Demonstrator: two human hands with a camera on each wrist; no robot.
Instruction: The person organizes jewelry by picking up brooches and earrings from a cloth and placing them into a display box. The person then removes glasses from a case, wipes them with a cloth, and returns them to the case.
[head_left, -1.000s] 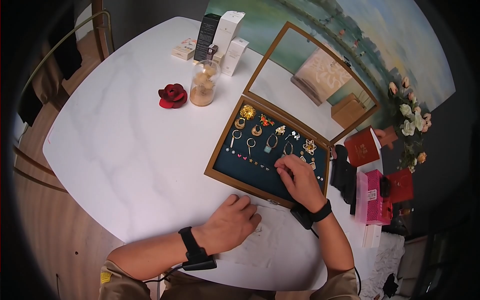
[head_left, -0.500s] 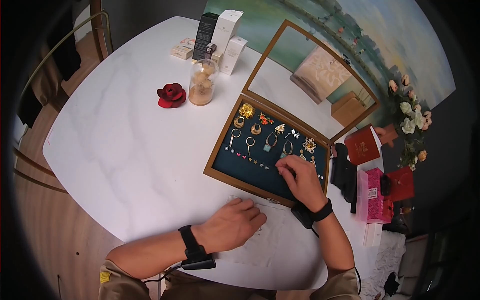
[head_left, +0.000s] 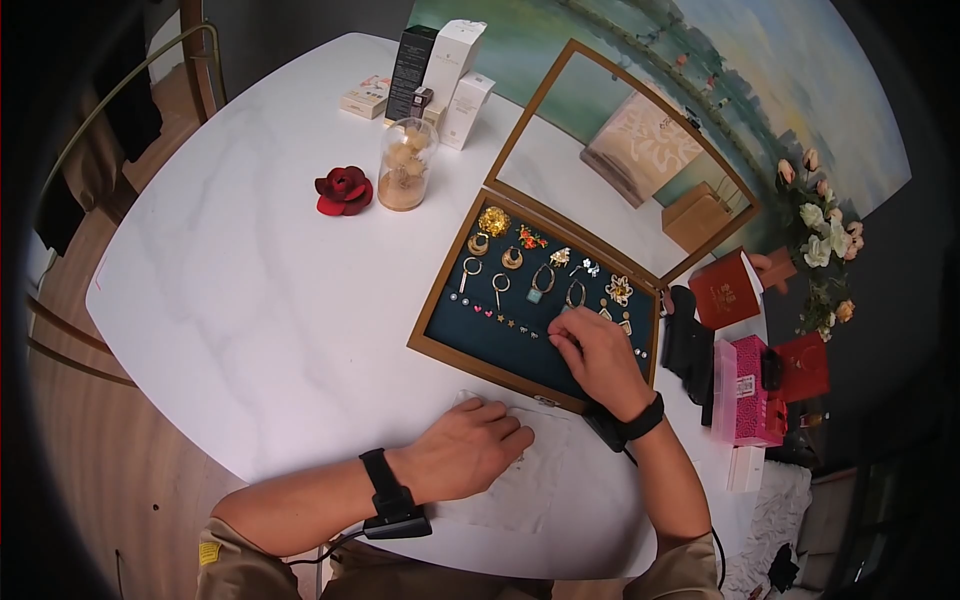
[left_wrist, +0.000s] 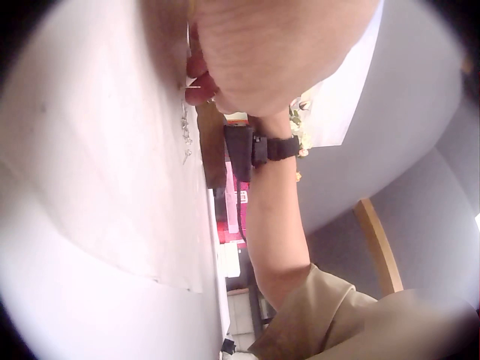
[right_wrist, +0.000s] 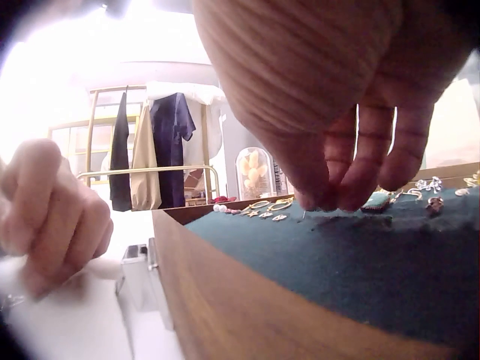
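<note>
A wooden jewellery case (head_left: 490,375) lies open on the table, its dark teal pad set with rows of earrings. My right hand (head_left: 595,355) is over the pad, to the right of a row of small studs (head_left: 500,320). Thumb and forefinger pinch a stud earring; only its thin pin (right_wrist: 304,216) shows below the fingertips, the rest being hidden. My left hand (head_left: 465,450) rests low over a clear plastic sheet (head_left: 515,490) before the case, fingers curled. In the left wrist view its fingertips pinch a thin pin (left_wrist: 193,87), beside several tiny studs (left_wrist: 186,139) on the sheet.
The glass-panelled lid (head_left: 620,150) stands raised behind the pad. Right of the case are a black pouch (head_left: 688,345), a red box (head_left: 725,292) and a pink box (head_left: 748,390). Farther back stand a red flower (head_left: 344,190), a glass dome (head_left: 408,165) and several cartons (head_left: 455,60).
My left hand has shifted slightly right over the plastic sheet, its fingers lower. The right hand stays over the same part of the pad, with only a slight move of the fingertips.
</note>
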